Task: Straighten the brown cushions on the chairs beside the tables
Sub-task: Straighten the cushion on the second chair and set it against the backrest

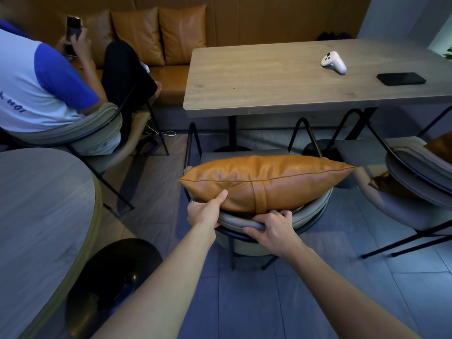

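A brown leather cushion (266, 179) lies lengthwise on a grey chair (308, 216), resting against the chair's curved backrest in the middle of the view. My left hand (205, 211) grips the cushion's lower left corner, thumb pressed on its front face. My right hand (271, 228) is closed over the top rail of the backrest just below the cushion, fingertips touching the cushion's underside. A second brown cushion (389, 184) shows partly behind the backrest of the grey chair at the right (420, 172).
A rectangular wooden table (281, 79) stands behind the chair with a white game controller (333, 62) and a black phone (401, 78) on it. A person (36, 81) sits in a chair at the left. A round table (36, 216) fills the near left. Brown bench cushions (159, 33) line the back wall.
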Action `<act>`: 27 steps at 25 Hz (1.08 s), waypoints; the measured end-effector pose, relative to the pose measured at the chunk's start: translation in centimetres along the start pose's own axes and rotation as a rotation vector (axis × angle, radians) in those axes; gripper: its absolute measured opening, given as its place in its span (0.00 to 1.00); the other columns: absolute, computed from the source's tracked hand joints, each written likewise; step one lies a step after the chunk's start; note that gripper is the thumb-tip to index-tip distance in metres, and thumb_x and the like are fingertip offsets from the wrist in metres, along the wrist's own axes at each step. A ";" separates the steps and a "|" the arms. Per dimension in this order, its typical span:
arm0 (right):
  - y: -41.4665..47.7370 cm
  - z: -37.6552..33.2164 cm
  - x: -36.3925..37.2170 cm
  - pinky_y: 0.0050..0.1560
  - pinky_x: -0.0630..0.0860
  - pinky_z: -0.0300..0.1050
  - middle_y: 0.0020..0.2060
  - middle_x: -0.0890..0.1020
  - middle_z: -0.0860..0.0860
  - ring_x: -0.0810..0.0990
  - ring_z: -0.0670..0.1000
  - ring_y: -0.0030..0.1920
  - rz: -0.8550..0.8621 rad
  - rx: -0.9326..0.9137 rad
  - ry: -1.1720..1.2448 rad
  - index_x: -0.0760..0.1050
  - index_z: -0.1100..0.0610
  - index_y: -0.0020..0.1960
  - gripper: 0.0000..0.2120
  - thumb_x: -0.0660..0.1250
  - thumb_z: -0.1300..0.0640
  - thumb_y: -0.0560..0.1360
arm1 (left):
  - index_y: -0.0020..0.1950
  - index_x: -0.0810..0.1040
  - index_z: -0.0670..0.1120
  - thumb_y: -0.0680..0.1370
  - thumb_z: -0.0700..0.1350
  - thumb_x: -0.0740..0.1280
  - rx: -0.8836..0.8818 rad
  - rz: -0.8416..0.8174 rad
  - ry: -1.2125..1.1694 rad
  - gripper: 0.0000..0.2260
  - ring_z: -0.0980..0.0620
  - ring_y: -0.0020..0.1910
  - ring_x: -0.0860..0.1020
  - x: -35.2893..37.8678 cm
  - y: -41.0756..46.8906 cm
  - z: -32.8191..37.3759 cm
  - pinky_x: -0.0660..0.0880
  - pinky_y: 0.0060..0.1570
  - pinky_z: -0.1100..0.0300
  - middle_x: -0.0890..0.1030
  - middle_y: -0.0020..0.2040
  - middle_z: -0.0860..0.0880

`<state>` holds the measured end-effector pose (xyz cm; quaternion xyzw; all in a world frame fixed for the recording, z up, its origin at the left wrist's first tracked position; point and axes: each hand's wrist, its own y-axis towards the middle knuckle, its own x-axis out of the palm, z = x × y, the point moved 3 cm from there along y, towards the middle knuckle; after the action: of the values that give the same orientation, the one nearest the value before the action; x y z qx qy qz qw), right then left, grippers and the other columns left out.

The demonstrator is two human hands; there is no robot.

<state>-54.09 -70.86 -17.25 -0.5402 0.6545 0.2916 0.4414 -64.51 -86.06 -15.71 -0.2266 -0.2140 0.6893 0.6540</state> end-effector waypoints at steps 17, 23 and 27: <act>0.4 -6.1 -0.8 0.46 0.75 0.51 0.52 0.84 0.53 0.82 0.60 0.53 -0.099 -0.164 -0.282 0.73 0.53 0.62 0.12 0.62 0.51 0.80 | 0.59 0.73 0.42 0.67 0.48 0.82 -0.021 -0.040 0.025 0.27 0.44 0.49 0.79 -0.6 0.7 0.4 0.83 0.46 0.47 0.80 0.55 0.44; 3.2 -11.1 0.1 0.42 0.69 0.47 0.57 0.83 0.53 0.83 0.56 0.56 -0.206 -0.161 -0.612 0.71 0.57 0.66 0.13 0.62 0.58 0.81 | 0.57 0.76 0.46 0.68 0.55 0.79 -0.077 -0.240 0.118 0.25 0.44 0.52 0.79 -2.9 1.4 1.6 0.81 0.53 0.43 0.80 0.52 0.46; 5.3 -12.5 0.2 0.45 0.71 0.45 0.58 0.83 0.52 0.83 0.55 0.58 -0.317 -0.128 -0.653 0.76 0.54 0.61 0.11 0.65 0.58 0.79 | 0.63 0.71 0.55 0.67 0.65 0.76 -0.110 -0.357 0.060 0.30 0.44 0.53 0.79 -4.3 3.3 3.6 0.80 0.55 0.40 0.76 0.49 0.53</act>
<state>-62.47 -80.40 -12.40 -0.5399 0.3678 0.4171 0.6319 -69.13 -90.54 -14.65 -0.2407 -0.2687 0.5426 0.7586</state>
